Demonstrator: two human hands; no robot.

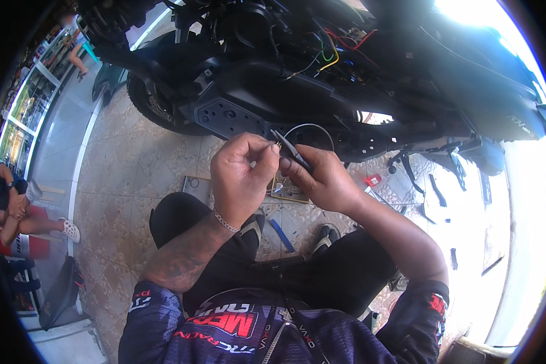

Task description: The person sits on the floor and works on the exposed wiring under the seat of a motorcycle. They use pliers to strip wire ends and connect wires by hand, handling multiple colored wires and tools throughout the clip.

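brass-coloured tip [279,145], tiny, pinched between thumb and forefinger of left hand [242,173], over the person's lap; wire end or terminal, too small to tell. right hand [323,177] wrapped round slim dark pliers [293,155], their nose pointing up-left just beside the tip; can't tell if jaws touch it. thin pale cable [310,125] arcs behind the pliers; can't tell if it joins the tip.

handling, my guess: tip very light, easy to drop or bend, maybe slick; best held close behind the metal, fingertips only. pliers stiff, a bit heavier, grip by the handles. cable looks springy.

further out: dark scooter [285,100] side-on with panels off, yellow wire [329,64], green wire [326,56] and red wire [361,43] loose above. on the tiled floor [124,212]: blue strip [281,235] between the person's feet, small red piece [373,180] to the right. far left, seated person [17,212], partly cut off.
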